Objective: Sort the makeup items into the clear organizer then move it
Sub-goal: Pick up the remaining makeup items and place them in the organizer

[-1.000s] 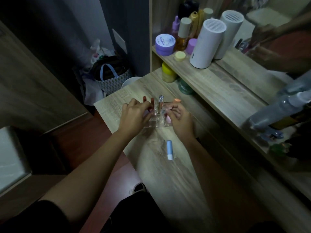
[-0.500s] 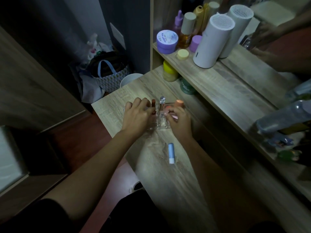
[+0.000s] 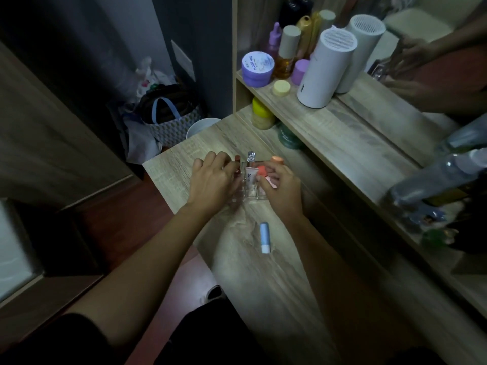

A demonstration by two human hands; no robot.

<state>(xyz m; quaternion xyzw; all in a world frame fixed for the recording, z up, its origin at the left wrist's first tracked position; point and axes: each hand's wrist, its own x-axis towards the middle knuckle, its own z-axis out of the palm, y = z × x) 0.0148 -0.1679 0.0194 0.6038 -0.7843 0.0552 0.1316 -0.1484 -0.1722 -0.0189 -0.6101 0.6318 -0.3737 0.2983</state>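
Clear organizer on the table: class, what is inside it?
The clear organizer holds upright makeup: a white tube, a clear-capped stick, coral-capped items. Both hands cover its side compartments.

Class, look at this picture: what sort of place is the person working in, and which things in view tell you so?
Most likely a dressing table in a bedroom. A mirror backs the wooden shelf, which carries skincare jars and bottles such as the purple jar, and a clear organizer of makeup stands on the table.

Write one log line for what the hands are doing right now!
left hand: on organizer | right hand: holding pink item at organizer | blue stick: lying on table, unsorted | organizer: not yet moved
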